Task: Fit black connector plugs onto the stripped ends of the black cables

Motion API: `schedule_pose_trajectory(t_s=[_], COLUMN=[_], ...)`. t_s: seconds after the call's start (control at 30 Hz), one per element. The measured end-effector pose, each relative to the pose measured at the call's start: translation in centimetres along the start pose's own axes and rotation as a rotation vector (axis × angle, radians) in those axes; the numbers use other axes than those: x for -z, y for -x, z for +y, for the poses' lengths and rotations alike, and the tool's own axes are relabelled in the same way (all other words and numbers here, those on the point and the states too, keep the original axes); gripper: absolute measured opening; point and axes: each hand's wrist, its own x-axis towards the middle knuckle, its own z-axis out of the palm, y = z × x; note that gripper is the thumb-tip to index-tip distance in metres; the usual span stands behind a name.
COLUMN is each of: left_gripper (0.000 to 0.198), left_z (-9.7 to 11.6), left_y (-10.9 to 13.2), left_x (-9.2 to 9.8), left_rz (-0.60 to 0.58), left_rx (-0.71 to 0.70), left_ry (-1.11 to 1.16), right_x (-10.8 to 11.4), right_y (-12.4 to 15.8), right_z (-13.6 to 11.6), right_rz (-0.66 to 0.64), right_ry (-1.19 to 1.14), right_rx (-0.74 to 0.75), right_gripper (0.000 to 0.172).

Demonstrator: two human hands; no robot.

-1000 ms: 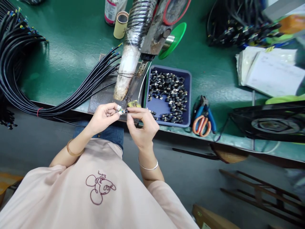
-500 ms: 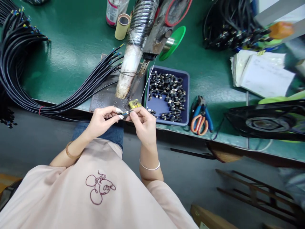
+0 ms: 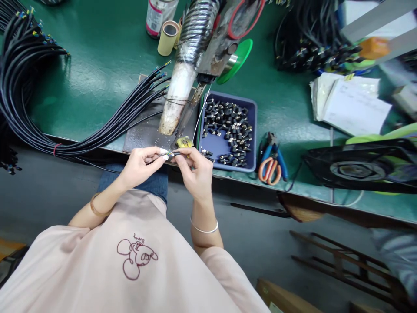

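Note:
My left hand (image 3: pixel 142 165), with white covers on its fingertips, pinches the end of a black cable, where thin coloured wires (image 3: pixel 168 154) stick out. Close beside it, my right hand (image 3: pixel 195 169) is closed on a small black connector (image 3: pixel 176 153) that meets the wires; my fingers partly hide it. Just beyond the hands a yellow block (image 3: pixel 184 141) lies below the soldering iron's tip (image 3: pixel 185 119). A blue tray (image 3: pixel 256 130) of small black connectors (image 3: pixel 233 126) stands to the right of my right hand.
A bundle of black cables (image 3: pixel 97 134) curves across the left of the green table. A white-wrapped tube (image 3: pixel 176 95) comes down in the middle, near a green solder spool (image 3: pixel 237 61). Pliers (image 3: pixel 273 158), papers (image 3: pixel 355 104) and a black fan (image 3: pixel 361 167) are on the right.
The black connector at the wires shows more clearly between my fingers. Both hands stay almost in place. The view has shifted slightly.

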Motion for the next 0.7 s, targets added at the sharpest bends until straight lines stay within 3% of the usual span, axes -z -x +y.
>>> schedule_pose_trajectory(t_s=[0.1,0.3,0.4,0.6,0.7], left_gripper=[0.015,0.016,0.015,0.017,0.017], left_z=[0.1,-0.1,-0.2,-0.5,-0.7], left_y=[-0.2,-0.7,-0.9,-1.4,-1.7], left_x=[-0.4,-0.8,-0.8,-0.7,-0.8], left_rz=[0.03,0.087,0.087,0.079,0.091], left_rx=[-0.019,-0.018,-0.026,-0.024,-0.011], left_ry=[0.001,0.025,0.0,-0.033,-0.021], right_x=[-0.2,-0.6,-0.6,-1.1,-1.4], right_y=[0.3,1.1,1.1,0.3,-0.1], right_z=[-0.1,0.0,0.2,0.6,0.7], right_rz=[0.069,0.463,0.433,0.299,0.282], right_ry=[0.024,-0.128,-0.04,0.236,0.242], right_rx=[-0.013,0.074,0.066,0.329,0.353], right_gripper=[0.011,0.014,0.011,0.011,0.014])
